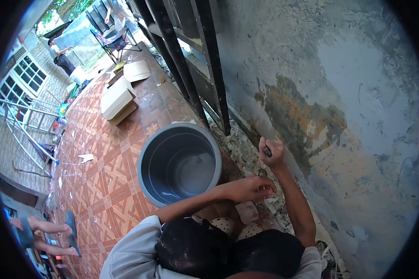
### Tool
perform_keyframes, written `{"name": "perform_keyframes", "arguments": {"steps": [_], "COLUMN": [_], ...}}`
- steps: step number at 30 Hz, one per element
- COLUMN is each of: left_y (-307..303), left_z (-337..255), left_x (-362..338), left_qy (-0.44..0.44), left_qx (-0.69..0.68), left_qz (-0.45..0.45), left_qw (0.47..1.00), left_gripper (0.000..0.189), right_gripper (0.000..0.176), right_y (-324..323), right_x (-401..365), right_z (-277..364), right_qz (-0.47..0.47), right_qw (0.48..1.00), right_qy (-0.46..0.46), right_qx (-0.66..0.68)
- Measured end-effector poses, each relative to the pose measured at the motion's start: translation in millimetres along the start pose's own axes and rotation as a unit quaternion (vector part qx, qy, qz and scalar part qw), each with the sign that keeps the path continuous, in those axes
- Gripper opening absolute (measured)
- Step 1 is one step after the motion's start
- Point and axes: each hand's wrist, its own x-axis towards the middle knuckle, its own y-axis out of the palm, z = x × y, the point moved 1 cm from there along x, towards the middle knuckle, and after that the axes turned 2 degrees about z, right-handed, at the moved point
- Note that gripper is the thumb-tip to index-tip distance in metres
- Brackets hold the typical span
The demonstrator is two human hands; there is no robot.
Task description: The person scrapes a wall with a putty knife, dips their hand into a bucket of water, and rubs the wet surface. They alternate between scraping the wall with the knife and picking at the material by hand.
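Observation:
My right hand (272,152) is closed round a dark handle (267,151), close to the foot of the stained wall (312,116). What the handle belongs to is hidden. Lower and to the left, my left hand (253,188) hangs with its fingers bent and apart, nothing seen in it, over the broken rubble strip (246,156) along the wall. A pale, worn block (247,212) lies just below that hand, by my perforated shoes (223,225). The large grey tub (179,163) stands left of my hands and has a little whitish residue on its bottom.
Black metal bars (212,65) rise by the wall ahead. Cardboard (118,100) lies on the tiled floor (97,186) beyond the tub. A folding chair (116,43) and a standing person (63,56) are farther off. Another person's legs (51,236) are at lower left, near a metal frame (28,135).

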Motion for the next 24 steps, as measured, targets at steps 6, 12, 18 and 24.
{"name": "perform_keyframes", "arguments": {"steps": [6,12,18,24], "left_y": [2,10,4,4], "left_z": [19,40,42,54], "left_x": [11,12,5,1], "left_qy": [0.036,0.021,-0.035,-0.063], "left_qx": [0.045,0.045,0.094,0.150], "left_qz": [0.024,0.100,0.070,0.055], "left_qw": [0.998,0.994,0.992,0.985], "left_gripper": [0.023,0.023,0.026,0.027], "right_gripper": [0.035,0.037,0.035,0.032], "right_y": [-1,-2,7,7], "right_x": [9,-9,-15,-3], "right_z": [6,-19,-18,-10], "right_qz": [-0.021,-0.044,-0.048,-0.052], "right_qw": [1.000,0.999,0.998,0.998], "right_qy": [-0.016,0.003,0.036,0.025], "right_qx": [0.012,-0.027,-0.013,0.011]}}
